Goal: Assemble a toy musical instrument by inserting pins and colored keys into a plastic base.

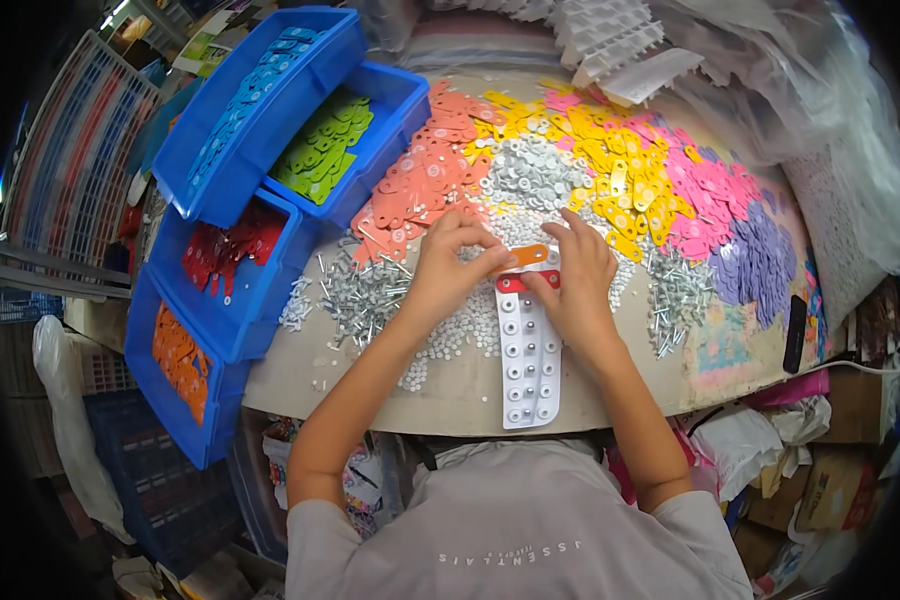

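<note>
My left hand [454, 262] pinches a flat orange strip [526, 257] with rounded ends and a hole, between thumb and fingertips. It lies across the far end of a long white holder [531, 375] with two rows of round studs. Just nearer to me, a red strip [511, 284] rests across the same holder. My right hand [582, 283] is at the holder's right side, its thumb touching the red strip and its fingers spread apart from the thumb. Small white round pieces [467, 333] and loose metal screws or rivets [368, 295] lie beside my left forearm.
Blue bins [315, 230] at the left hold blue, green, red and orange strips. Salmon [425, 165], yellow [625, 170], pink [705, 195] and purple strips [755, 260] pile across the table's far side. Grey round pieces [535, 172] sit among them. A dark phone-like object [795, 334] lies far right.
</note>
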A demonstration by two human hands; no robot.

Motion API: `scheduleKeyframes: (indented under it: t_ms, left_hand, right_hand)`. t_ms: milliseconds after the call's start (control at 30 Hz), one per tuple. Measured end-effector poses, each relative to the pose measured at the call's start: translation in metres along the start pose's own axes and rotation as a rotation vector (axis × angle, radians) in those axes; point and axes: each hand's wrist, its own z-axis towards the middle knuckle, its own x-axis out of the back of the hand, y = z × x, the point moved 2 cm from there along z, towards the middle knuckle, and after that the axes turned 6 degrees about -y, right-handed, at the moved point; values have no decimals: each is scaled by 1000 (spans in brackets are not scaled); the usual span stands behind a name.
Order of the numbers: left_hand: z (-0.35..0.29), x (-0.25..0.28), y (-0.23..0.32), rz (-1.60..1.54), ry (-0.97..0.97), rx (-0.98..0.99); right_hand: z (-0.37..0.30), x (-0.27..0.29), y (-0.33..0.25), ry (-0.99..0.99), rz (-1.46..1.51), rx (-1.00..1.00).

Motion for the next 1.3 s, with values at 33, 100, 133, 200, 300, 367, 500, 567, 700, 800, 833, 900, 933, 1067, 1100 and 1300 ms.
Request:
scheduleKeyframes:
  t_ms: [33, 100, 133, 200, 300, 367, 500, 567, 700, 800, 833, 900, 933, 1067, 1100, 1300]
  left_hand:
    - [7, -6, -4, 85, -8, -48]
    - [12, -15, -11, 170, -15, -96]
    - [14, -18, -9, 223, -10, -107]
    - [17, -24, -11, 274, -5, -117]
    - [21, -29, -26, 285, 2, -94]
    - [22, -37, -24, 286, -7, -36]
    - [15, -43, -23, 443, 89, -160]
    - [11, -40, -18, 427, 147, -159]
    - [7, -10, 12, 588, 249, -312]
    - [8, 78, 44, 837, 496, -633]
    - [14, 111, 67, 692, 587, -614]
    - [18, 187, 84, 792, 753, -395]
    - [15, 233, 85, 828, 745, -309]
    - [16, 386, -1, 1062, 295, 252]
    - [21, 394, -12, 1110, 139, 459]
    - [57, 388, -26, 1049, -167, 575]
  right_hand:
    - [-2, 0, -1, 2, -1, -1]
    - [-5, -1, -2, 16, -8, -18]
    - [-5, -1, -2, 18, -10, -20]
    - [-6, -2, -2, 23, -2, -23]
    - [-4, -5, -1, 8, -26, -26]
    - [-4, 0, -1, 11, -24, -34]
    - [0, 0, -5, 2, -20, -39]
    - [1, -4, -6, 2, -20, -14]
    - [-1, 0, -7, 13, -58, 8]
    - [0, 3, -15, 15, -83, 22]
    - [1, 9, -14, 32, -132, 39]
    - [7, 16, -26, 46, -160, 78]
    - [17, 18, -43, 43, -89, 173]
    - [67, 7, -107, 106, 52, 486]
    - [85, 0, -119, 105, 72, 540]
    - [204, -79, -171, -219, 20, 533]
